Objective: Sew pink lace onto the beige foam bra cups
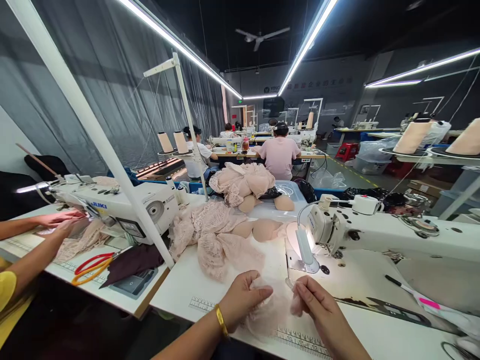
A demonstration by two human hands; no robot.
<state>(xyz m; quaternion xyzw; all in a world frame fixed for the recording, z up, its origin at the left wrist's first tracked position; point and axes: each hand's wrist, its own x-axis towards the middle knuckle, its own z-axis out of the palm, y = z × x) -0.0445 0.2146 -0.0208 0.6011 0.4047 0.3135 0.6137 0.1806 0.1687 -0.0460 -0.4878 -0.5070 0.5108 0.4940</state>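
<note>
Pale pink sheer fabric (268,315) hangs between my two hands, low over the front of the white table. My left hand (242,300), with a gold bracelet at the wrist, is closed on it between thumb and fingers. Across from it, my right hand (317,302) pinches another edge of the fabric, where a small pale strip (288,283) sticks out by the fingertips; I cannot tell what the strip is. Beyond my hands lie beige lace pieces (217,250) and a moulded bra cup (267,230). A sewing machine (345,230) stands to the right, its lamp (305,247) lit.
A marker pen (412,292) lies under the machine arm. More lace bras (243,182) are heaped on a plastic bin (296,200). At left, a co-worker's hands (62,220) hold fabric at another sewing machine (123,205), near red-and-orange scissors (90,267). A ruler (300,340) marks the front edge.
</note>
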